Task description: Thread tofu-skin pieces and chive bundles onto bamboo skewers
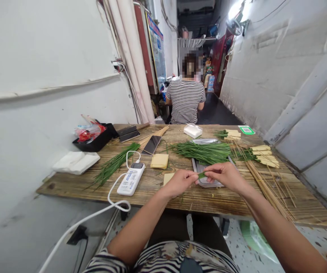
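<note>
Over the near end of the tray (198, 167), a short green strip (201, 175) sits between the left hand (182, 180) and the right hand (226, 176), and each grip looks pinched onto its own end. Long axis runs roughly 9 to 3 o'clock, left hand at 9, right at 3. The pile of greens (202, 151) is at 12, also lying about 9 to 3, right hand looks nearer it tbh.

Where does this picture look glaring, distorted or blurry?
In the head view, the lamp at upper right glares white; the same view seems wide-angle, stretching the right forearm toward the corner; there too, blocky pixels cover the head of the person ahead, while the left hand and right hand look fairly clear.
</note>
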Tool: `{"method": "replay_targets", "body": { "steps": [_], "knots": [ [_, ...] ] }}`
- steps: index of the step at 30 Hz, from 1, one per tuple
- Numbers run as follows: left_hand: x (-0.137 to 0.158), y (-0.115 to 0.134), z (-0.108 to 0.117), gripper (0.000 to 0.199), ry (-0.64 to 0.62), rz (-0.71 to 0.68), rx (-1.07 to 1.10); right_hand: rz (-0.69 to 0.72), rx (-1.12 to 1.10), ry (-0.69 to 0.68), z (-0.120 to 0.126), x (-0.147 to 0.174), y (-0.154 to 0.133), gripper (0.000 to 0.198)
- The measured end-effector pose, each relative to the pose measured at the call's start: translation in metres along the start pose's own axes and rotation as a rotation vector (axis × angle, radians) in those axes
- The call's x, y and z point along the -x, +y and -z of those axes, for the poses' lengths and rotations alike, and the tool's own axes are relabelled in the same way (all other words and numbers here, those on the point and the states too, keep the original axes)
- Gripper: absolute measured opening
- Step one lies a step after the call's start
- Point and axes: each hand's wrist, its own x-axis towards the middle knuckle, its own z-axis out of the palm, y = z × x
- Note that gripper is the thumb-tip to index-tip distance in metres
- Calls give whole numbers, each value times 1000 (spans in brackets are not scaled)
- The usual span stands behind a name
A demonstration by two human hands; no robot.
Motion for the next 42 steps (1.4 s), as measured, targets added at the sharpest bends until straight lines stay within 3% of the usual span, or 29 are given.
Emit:
{"method": "replay_targets", "body": {
  "steps": [5, 11, 13, 16, 21, 25, 30, 36, 42],
  "knots": [
    [3, 4, 5, 34, -73, 73, 96, 119, 198, -29, 3, 4, 3, 21],
    [1, 3, 2, 30, -45, 92, 64, 579, 986, 24, -14, 14, -22, 21],
    [-1, 2, 1, 29, -49, 112, 118, 619, 1175, 2, -22, 14, -28, 7],
    [-5, -1, 0, 33, -74, 143, 226, 619, 1294, -29, -28, 11, -27, 17],
    [-7, -4, 2, 44, -94, 162, 449, 517, 1260, -86, -21, 6, -17, 20],
    [-3, -3, 5, 54, -19, 109, 477, 444, 1112, -6, -14, 5, -13, 22],
    [5, -1, 10, 51, 29, 19, 311, 365, 885, 95, -12, 6, -13, 25],
    [13, 7, 19, 42, 81, -132, -173, 235, 565, 120, -5, 6, -9, 23],
    [7, 2, 8, 41, 248, -270, -138, 167, 269, 223, -18, 8, -8, 33]
  ]
}}
